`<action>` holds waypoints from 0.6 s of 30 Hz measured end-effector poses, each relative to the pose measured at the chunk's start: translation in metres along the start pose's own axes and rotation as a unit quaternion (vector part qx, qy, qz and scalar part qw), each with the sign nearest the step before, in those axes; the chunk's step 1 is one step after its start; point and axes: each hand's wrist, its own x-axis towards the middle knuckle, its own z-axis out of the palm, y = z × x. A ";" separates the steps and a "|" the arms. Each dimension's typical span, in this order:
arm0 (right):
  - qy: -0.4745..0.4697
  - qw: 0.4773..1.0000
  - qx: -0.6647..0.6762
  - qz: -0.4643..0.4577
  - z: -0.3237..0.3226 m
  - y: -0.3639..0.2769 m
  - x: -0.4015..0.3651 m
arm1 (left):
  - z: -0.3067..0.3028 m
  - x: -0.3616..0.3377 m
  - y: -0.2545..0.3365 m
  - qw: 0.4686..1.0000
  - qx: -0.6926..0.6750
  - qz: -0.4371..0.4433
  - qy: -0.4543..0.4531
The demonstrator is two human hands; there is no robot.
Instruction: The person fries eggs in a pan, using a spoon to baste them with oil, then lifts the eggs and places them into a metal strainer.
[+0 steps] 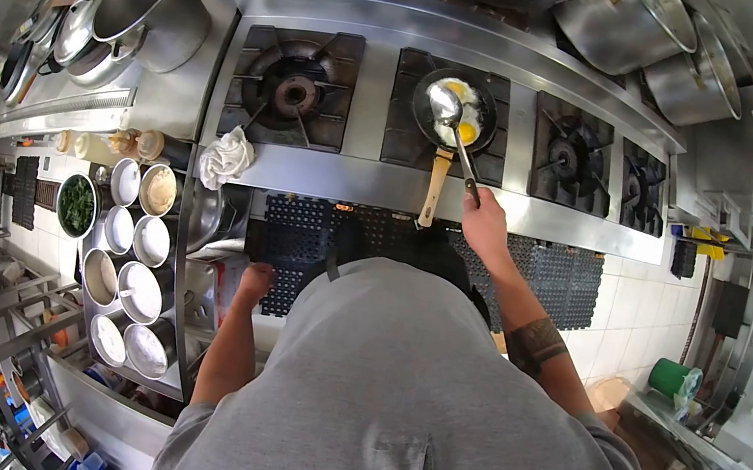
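My right hand (484,218) is wrapped round the dark handle of a large metal spoon (462,158). The spoon's bowl reaches into a small black frying pan (420,123) and lies over the eggs. Two fried eggs (466,134) with yellow yolks and whitish edges lie in the pan, one partly behind the spoon. The pan sits on a stove burner, its wooden handle (435,190) pointing towards me over the front edge, untouched. Down at my left side, my left hand (257,280) is curled closed beside the counter, with nothing showing in it.
Other burners (295,94) flank the pan. A crumpled white cloth (227,158) lies at the stove's front left corner. To the left stand several round containers (140,290), a bowl of greens (78,205) and a tall pot (154,14). Big pots (621,22) line the back.
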 end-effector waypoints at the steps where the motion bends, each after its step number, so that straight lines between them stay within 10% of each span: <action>1: -0.001 1.000 0.000 -0.001 0.001 -0.004 0.002 | 0.000 0.000 -0.002 1.000 -0.008 -0.013 0.005; 7: 0.059 0.996 -0.029 -0.063 0.012 0.000 0.005 | 0.003 0.016 -0.058 0.997 0.058 0.050 -0.014; 9: -0.079 0.983 0.132 0.099 -0.002 -0.019 -0.006 | 0.005 0.014 -0.062 0.992 0.094 0.087 0.010; 15: -0.171 0.873 0.426 0.166 -0.004 0.013 -0.013 | 0.007 0.007 -0.055 0.999 0.034 -0.010 0.016; 18: -0.146 0.883 0.416 0.163 -0.011 0.021 -0.024 | 0.001 0.015 -0.053 0.965 0.188 0.181 -0.024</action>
